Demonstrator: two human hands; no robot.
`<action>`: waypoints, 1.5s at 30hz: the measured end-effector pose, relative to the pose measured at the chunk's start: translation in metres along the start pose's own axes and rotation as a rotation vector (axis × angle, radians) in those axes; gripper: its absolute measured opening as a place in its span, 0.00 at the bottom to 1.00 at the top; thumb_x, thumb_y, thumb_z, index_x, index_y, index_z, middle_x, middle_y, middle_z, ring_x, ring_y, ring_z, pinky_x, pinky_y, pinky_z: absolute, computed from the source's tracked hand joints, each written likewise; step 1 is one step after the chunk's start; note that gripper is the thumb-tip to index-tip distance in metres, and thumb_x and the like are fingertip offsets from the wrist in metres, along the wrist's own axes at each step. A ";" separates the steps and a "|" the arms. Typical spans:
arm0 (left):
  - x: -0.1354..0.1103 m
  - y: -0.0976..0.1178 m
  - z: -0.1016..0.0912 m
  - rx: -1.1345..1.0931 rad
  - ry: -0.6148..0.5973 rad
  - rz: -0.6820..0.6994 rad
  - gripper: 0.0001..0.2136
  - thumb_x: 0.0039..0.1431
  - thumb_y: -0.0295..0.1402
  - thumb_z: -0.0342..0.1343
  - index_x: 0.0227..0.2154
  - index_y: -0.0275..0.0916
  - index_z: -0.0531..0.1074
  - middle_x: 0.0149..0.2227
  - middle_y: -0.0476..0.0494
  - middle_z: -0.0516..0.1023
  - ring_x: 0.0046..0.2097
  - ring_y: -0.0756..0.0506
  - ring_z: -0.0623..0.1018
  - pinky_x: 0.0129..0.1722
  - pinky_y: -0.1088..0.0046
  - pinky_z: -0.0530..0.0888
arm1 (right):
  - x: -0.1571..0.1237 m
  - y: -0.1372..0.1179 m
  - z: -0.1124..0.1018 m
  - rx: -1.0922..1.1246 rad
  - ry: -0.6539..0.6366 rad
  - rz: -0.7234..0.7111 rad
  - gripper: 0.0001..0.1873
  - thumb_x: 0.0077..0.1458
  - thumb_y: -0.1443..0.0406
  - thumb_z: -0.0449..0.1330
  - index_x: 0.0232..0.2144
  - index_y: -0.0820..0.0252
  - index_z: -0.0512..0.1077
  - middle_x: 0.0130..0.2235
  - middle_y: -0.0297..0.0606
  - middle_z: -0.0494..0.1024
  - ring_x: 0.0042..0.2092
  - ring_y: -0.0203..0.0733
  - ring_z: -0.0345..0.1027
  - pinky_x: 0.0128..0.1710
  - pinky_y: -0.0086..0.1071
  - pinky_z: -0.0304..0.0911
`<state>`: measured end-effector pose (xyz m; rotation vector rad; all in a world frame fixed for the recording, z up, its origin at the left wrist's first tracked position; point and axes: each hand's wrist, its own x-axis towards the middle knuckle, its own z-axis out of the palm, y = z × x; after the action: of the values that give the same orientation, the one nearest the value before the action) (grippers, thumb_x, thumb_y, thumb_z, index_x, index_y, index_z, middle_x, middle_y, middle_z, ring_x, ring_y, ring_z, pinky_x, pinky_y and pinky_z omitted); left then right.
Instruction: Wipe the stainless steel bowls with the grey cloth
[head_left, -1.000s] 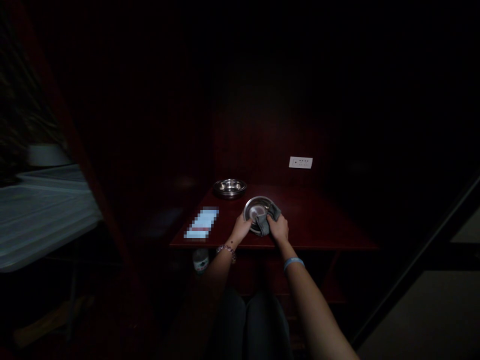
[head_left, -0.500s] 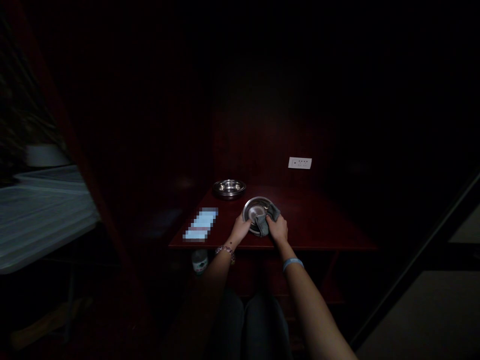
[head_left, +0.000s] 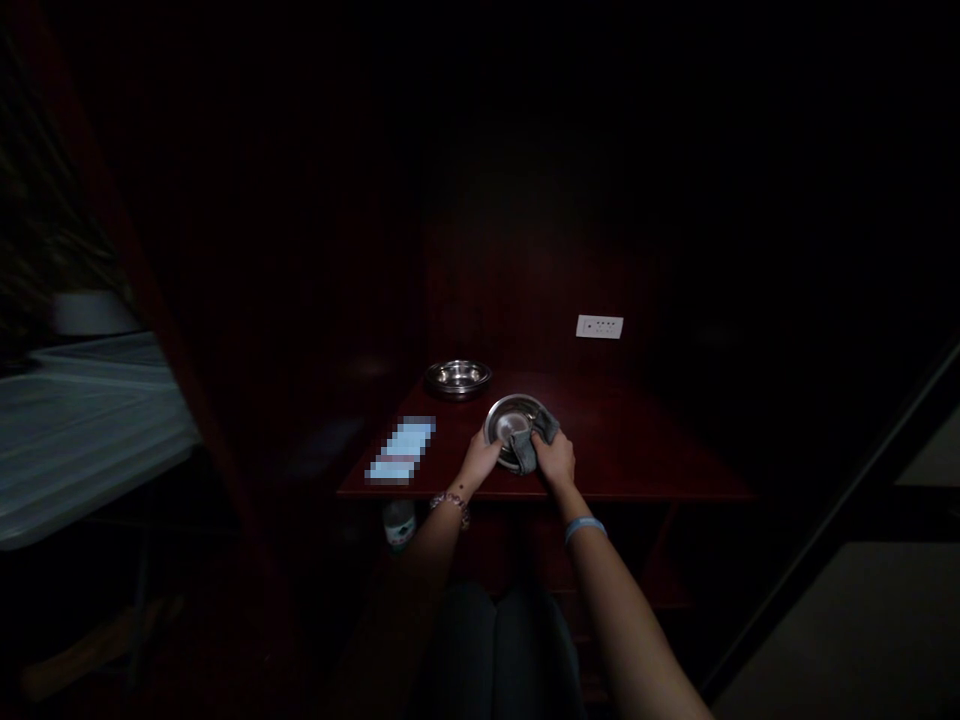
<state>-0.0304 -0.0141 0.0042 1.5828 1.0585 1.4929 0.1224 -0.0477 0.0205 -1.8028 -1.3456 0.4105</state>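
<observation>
Steel bowl (head_left: 507,422) held just above the bench (head_left: 637,450), looks tilted; left hand (head_left: 480,460) fingers clamped on rim to steady it, right hand (head_left: 553,460) fingers clamped on grey cloth (head_left: 526,452) against it.

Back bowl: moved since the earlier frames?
No. The back bowl keeps the same offset from the white wall plate, so it has not shifted in any direction.
</observation>
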 end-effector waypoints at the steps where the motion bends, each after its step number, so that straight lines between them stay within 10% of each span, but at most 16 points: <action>1: 0.000 0.001 0.000 -0.004 -0.001 -0.003 0.18 0.48 0.28 0.56 0.45 0.33 0.71 0.46 0.38 0.78 0.49 0.43 0.76 0.55 0.64 0.69 | 0.000 0.000 0.000 -0.001 0.000 -0.001 0.22 0.56 0.55 0.55 0.51 0.56 0.71 0.45 0.41 0.78 0.46 0.46 0.73 0.46 0.34 0.66; 45: 0.001 -0.002 0.001 0.001 0.014 -0.003 0.18 0.48 0.28 0.56 0.45 0.34 0.71 0.45 0.39 0.78 0.47 0.43 0.77 0.55 0.63 0.68 | 0.003 0.005 0.005 -0.017 0.019 -0.019 0.23 0.56 0.54 0.54 0.51 0.55 0.70 0.46 0.41 0.77 0.46 0.45 0.73 0.45 0.33 0.66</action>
<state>-0.0300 -0.0128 0.0028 1.5733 1.0693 1.5041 0.1237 -0.0436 0.0142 -1.8024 -1.3559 0.3720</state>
